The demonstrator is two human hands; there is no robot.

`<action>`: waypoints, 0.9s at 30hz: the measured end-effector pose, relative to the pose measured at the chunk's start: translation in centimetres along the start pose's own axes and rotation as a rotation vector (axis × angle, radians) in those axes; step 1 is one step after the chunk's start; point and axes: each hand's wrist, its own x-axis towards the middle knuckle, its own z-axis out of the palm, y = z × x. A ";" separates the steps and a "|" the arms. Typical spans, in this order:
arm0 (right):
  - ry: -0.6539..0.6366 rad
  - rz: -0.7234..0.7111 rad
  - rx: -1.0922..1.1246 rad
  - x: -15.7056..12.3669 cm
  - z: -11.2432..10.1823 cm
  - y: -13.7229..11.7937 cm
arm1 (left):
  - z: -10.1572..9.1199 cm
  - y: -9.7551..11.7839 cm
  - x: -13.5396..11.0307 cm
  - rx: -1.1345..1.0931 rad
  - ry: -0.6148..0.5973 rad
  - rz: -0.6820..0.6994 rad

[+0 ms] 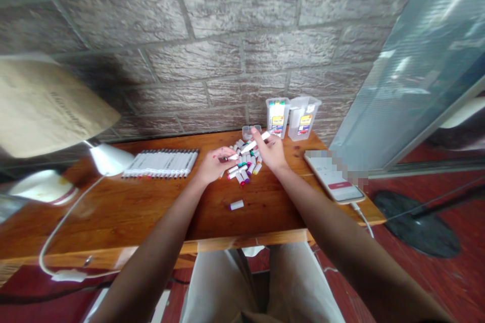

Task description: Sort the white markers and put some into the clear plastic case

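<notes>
My right hand point(271, 151) grips a white marker point(249, 147), which slants down to the left over a pile of marker caps. Between the fingers of my left hand point(215, 165) is a small white marker cap point(233, 157), close to the marker's lower end. Marker caps point(243, 177) with variously coloured ends lie heaped on the table under both hands. One loose cap point(237, 205) with a purple end lies nearer the front edge. To the left, several white marker bodies point(161, 163) are lined up side by side.
Two clear plastic boxes point(304, 120) stand against the brick wall, the left one with markers in it. A clear lid point(248, 132) lies beside them. A plugged-in phone point(335, 176) is at the right; a lamp point(109, 159) and a paper cup point(45, 186) are at the left.
</notes>
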 end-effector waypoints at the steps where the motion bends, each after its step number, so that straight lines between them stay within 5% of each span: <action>1: -0.017 -0.002 0.005 0.0 0.0 0.1 | 0.0 0.0 0.0 -0.008 -0.001 -0.002; 12: -0.168 -0.154 -0.048 -0.4 0.2 0.8 | -0.1 0.1 -0.1 -0.076 0.002 -0.034; 17: -0.062 -0.239 -0.096 -0.1 -0.2 0.3 | -0.4 0.0 -0.1 -0.047 -0.012 -0.022; 23: 0.096 -0.093 -0.009 1.0 -0.8 0.5 | -0.4 -0.1 0.0 -0.035 0.013 0.011; 27: 0.070 -0.032 0.071 1.1 -0.7 0.0 | -0.3 -0.1 0.0 -0.081 0.042 -0.019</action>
